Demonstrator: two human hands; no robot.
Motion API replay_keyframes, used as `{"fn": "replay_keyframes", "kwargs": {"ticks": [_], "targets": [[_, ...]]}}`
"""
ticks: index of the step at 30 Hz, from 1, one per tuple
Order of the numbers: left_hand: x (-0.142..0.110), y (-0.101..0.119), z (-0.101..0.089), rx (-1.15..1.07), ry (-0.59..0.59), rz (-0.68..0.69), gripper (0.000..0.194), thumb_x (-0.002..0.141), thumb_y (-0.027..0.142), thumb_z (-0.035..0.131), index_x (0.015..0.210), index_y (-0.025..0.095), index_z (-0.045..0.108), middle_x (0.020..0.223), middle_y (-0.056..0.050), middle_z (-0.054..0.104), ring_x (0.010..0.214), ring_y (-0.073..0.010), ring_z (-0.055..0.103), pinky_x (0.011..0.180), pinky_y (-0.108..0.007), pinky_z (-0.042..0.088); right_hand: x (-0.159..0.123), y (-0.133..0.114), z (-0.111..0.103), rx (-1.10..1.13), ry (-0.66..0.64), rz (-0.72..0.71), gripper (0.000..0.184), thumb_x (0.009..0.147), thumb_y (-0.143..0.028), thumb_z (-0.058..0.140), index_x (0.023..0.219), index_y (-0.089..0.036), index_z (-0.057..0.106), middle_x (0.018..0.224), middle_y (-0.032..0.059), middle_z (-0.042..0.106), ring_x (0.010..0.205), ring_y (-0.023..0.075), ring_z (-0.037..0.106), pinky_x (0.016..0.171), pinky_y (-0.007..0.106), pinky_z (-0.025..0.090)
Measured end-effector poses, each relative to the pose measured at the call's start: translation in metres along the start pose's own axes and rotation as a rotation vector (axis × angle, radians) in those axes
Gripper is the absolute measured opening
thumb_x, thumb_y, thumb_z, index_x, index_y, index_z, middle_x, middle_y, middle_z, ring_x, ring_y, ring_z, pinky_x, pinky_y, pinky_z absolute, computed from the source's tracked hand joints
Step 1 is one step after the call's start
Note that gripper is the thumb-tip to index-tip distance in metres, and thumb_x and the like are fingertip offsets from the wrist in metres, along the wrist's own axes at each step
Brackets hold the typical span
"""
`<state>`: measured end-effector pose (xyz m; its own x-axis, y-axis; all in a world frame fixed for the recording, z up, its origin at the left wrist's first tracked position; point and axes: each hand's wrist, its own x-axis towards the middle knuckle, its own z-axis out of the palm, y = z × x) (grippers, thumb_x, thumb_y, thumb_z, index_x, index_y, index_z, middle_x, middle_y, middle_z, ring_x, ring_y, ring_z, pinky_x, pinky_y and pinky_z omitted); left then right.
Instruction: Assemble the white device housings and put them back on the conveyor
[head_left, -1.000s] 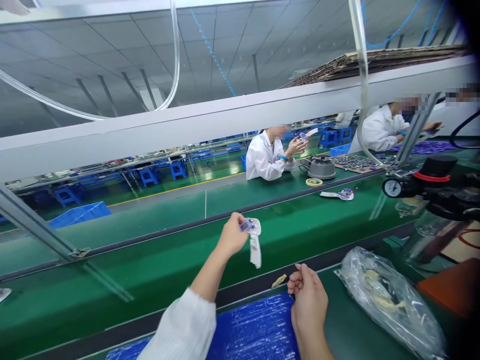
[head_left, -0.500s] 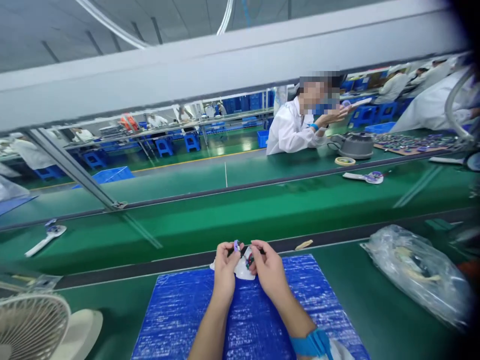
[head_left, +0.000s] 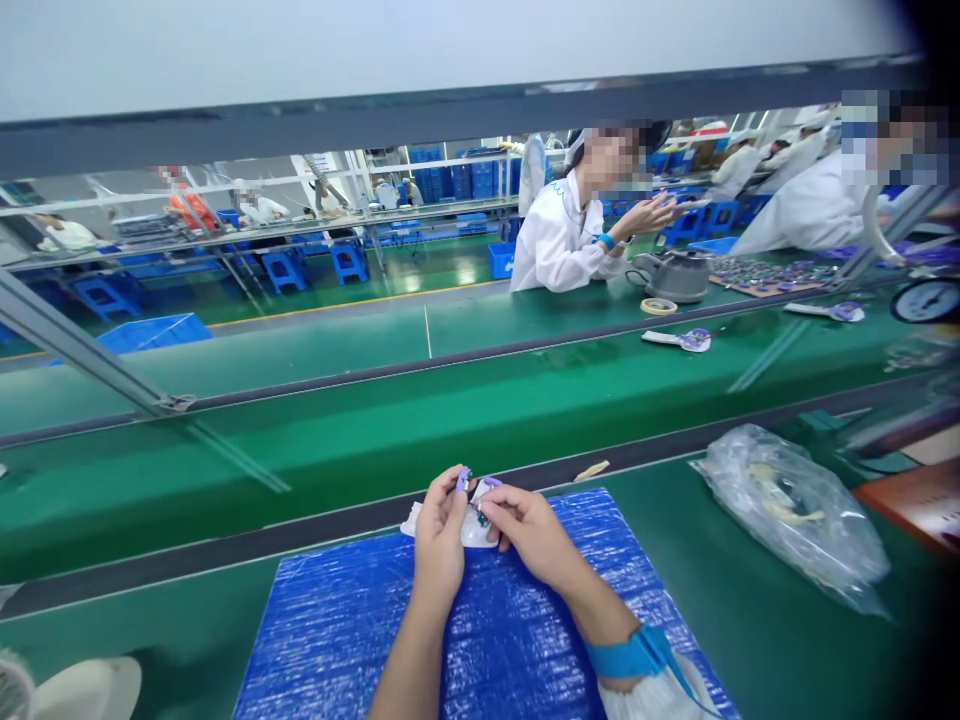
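On the green table, the clear plastic bag (head_left: pixel 795 515) holds pale, cream-coloured pieces, to the right of the blue wrapped pad (head_left: pixel 525 620). Over the pad's far edge, the white part (head_left: pixel 478 528) with purple pieces lies between the hands, the left hand (head_left: pixel 442 530) pinching it, the right hand's (head_left: pixel 529 530) fingertips closed at its inner side.

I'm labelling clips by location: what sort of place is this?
Probably an electronics assembly line in a factory: a long green conveyor carries part-built white-and-purple devices, and a co-worker in a white coat sits beside a board of similar parts.
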<state>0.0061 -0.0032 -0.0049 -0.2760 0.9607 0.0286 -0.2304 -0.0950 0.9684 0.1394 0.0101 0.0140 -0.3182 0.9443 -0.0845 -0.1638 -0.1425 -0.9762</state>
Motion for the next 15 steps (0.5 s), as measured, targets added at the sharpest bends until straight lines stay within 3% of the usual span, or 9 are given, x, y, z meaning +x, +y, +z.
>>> {"fn": "replay_keyframes", "kwargs": {"ticks": [5,11,15], "targets": [[-0.0017,-0.0005,-0.001,0.062,-0.023,-0.032,0.052,0.076,0.05,0.07,0.118,0.019,0.063,0.127,-0.012,0.06,0.117,-0.0269,0.056,0.105,-0.041,0.039,0.0004,0.0024,0.0028,-0.06,0.005,-0.107,0.02,0.078,-0.036,0.067,0.084,-0.018,0.074,0.067,0.0001,0.065,0.05,0.0107,0.05,0.048,0.021,0.04],[-0.0044,0.0011,-0.0035,0.18,-0.029,-0.017,0.046,0.079,0.049,0.065,0.116,0.021,0.067,0.126,-0.01,0.062,0.119,-0.027,0.055,0.107,-0.041,0.037,-0.0001,0.0028,0.0033,-0.107,0.014,-0.089,0.02,0.079,-0.038,0.066,0.081,-0.019,0.073,0.047,-0.0047,0.052,0.043,0.0108,0.041,0.045,0.021,0.032],[-0.004,-0.0012,-0.0057,0.212,-0.055,-0.003,0.044,0.082,0.047,0.062,0.118,0.021,0.066,0.128,-0.01,0.061,0.12,-0.0266,0.054,0.109,-0.042,0.034,-0.0004,0.0015,0.0035,-0.118,-0.011,-0.13,0.021,0.08,-0.039,0.065,0.081,-0.02,0.073,0.062,-0.001,0.061,0.052,0.0124,0.047,0.05,0.022,0.037]]}}
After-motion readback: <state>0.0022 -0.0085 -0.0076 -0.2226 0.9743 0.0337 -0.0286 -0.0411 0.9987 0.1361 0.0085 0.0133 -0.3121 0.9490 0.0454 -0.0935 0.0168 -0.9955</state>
